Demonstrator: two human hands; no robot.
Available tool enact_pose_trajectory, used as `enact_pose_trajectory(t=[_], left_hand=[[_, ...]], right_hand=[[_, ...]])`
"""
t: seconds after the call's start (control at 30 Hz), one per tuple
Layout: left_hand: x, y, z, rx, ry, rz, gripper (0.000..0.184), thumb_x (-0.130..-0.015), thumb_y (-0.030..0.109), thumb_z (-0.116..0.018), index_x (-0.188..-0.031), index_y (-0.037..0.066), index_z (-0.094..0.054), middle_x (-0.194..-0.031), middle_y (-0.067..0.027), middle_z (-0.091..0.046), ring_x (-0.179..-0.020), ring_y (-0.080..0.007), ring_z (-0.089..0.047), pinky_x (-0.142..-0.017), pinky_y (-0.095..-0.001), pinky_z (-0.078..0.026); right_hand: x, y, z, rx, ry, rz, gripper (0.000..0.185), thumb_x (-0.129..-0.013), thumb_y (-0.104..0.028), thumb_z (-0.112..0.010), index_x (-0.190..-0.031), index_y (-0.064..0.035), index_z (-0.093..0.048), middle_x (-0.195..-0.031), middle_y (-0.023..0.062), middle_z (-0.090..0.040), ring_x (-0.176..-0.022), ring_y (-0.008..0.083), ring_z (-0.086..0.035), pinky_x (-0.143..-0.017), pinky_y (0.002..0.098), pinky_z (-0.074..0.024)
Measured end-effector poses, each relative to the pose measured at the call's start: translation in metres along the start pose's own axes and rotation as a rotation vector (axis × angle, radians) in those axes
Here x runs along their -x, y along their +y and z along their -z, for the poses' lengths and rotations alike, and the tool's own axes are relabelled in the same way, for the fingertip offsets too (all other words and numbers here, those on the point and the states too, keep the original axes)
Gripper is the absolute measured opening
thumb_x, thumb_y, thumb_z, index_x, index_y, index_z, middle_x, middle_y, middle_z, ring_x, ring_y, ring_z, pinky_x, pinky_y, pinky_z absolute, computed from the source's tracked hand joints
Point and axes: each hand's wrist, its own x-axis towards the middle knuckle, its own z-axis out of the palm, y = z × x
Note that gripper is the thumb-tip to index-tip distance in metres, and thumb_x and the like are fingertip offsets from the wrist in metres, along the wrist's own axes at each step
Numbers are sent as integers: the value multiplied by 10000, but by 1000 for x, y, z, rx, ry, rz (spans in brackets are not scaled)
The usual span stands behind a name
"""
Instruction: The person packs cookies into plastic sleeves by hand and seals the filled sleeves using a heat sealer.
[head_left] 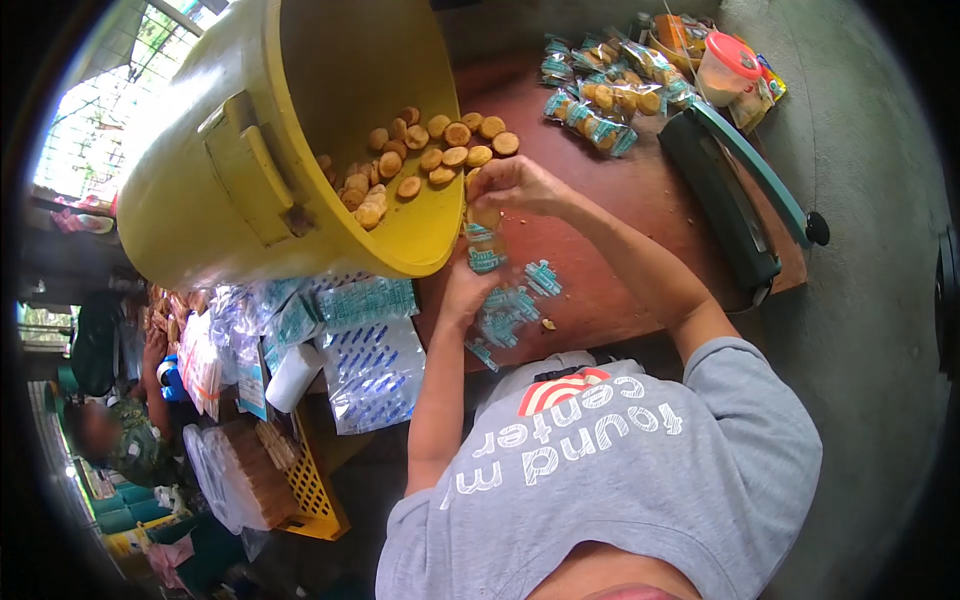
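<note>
My left hand (466, 292) is wrapped around a small clear plastic packet (484, 250) with teal print, held upright by the table's near side. Just above it, my right hand (520, 185) pinches a round golden cookie (486, 214) at the packet's mouth. Beside my hands, the yellow tub (270, 120) lies tipped on its side with its opening toward me. Loose round cookies (409, 187) are scattered over its inner wall and by its rim. Several flat teal-printed wrappers (510, 312) lie on the table right of my left hand.
Filled cookie packets (605, 100) are piled at the back of the red-brown table (600, 270). A bag sealer (720, 200) and a red-lidded container (728, 68) stand at right. Left are plastic sheets (372, 365), a yellow crate (318, 485) and another person (135, 440).
</note>
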Motion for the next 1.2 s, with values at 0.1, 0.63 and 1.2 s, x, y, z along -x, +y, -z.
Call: enact_pose_trajectory(t=[0.1,0.63,1.2], left_hand=[[-2,6,-1,-42,-20,-65,404,-714,99,-707,-1048,40,-488,-805,-39,-587,-683,-139,-589,-618,-256,-470],[4,2,5,461,-91,141,354,-794,173,-649,-1076,53,-471,-867,-78,-581,-708,-207,-625,-639,-323,-532],[-17,20,-19,140,-170,25,295,-739,57,-659,-991,48,-506,-828,-46,-576,-698,-145,-586,-606,-289,-502]], right_hand=[[8,-5,-4,122,-82,-136,125,-778,-97,-649,-869,-12,-636,-837,21,-629,-782,86,-570,-719,257,-471],[-20,47,10,1073,440,183,353,-726,-112,-602,-1072,-135,-536,-1030,73,-584,-940,269,-545,-731,390,-436],[29,-30,13,144,-72,-289,176,-821,-167,-618,-898,-10,-636,-825,12,-590,-759,77,-530,-683,265,-450]])
